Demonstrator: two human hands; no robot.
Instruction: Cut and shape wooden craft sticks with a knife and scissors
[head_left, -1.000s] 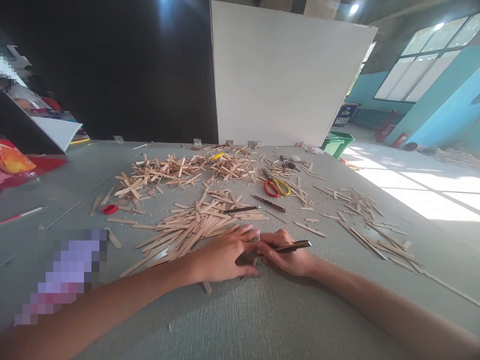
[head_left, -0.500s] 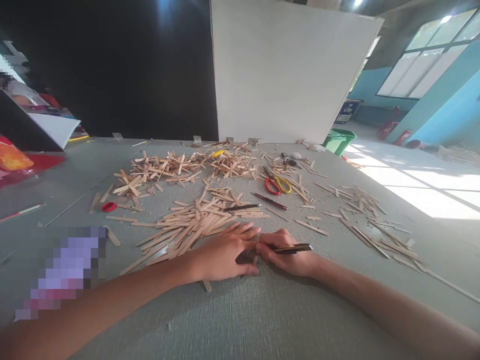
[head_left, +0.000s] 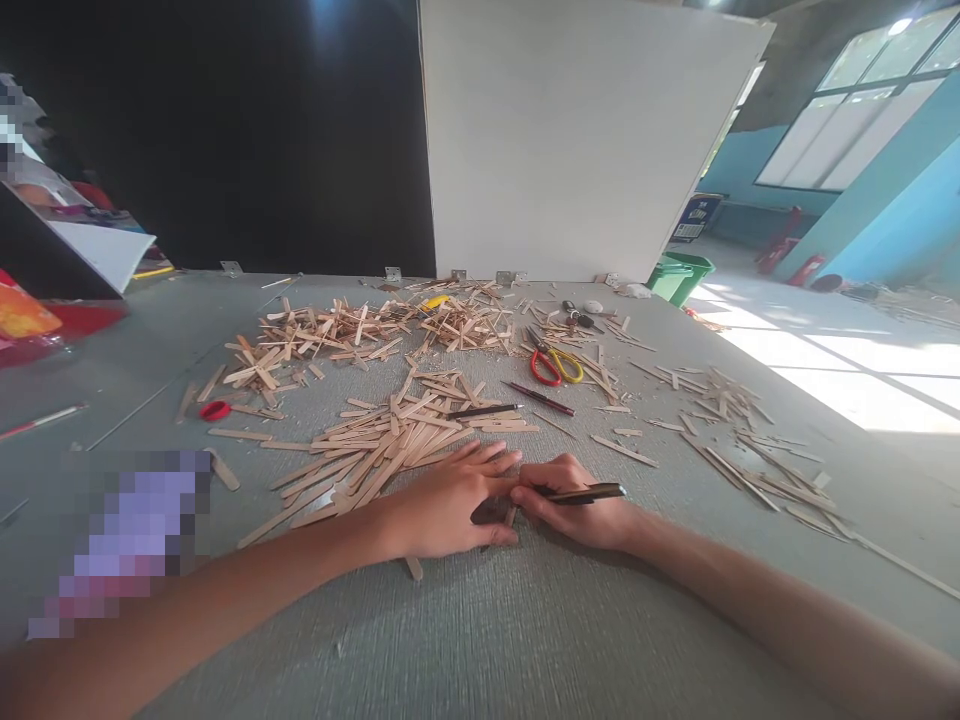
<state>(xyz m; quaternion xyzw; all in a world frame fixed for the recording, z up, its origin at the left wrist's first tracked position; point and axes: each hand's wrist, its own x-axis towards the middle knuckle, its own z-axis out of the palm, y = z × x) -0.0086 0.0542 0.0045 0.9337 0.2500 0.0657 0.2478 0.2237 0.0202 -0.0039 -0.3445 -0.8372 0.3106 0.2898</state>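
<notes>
My right hand (head_left: 574,505) is closed around a dark pen (head_left: 592,494), its back end pointing right; the tip is hidden by the fingers. Beside it my left hand (head_left: 461,500) lies palm down on the grey tabletop with its fingers spread. Under the gap between thumb and forefinger a short piece of wooden stick (head_left: 511,516) shows, most of it covered. Just beyond the left hand spreads a pile of flat wooden craft sticks (head_left: 405,430). Two more pens rest there: a black pen (head_left: 484,411) on the sticks and a dark red pen (head_left: 540,399) to its right.
Scissors with red and yellow handles (head_left: 555,367) lie past the pens. Farther back are heaps of joined sticks (head_left: 322,330), and loose sticks (head_left: 795,490) are scattered at right. A red tape ring (head_left: 215,410) sits at left. Black and white panels (head_left: 555,140) stand behind.
Both hands stay nearly in place, the right still holding the pen. The view has shifted very slightly; nothing else has visibly moved.
</notes>
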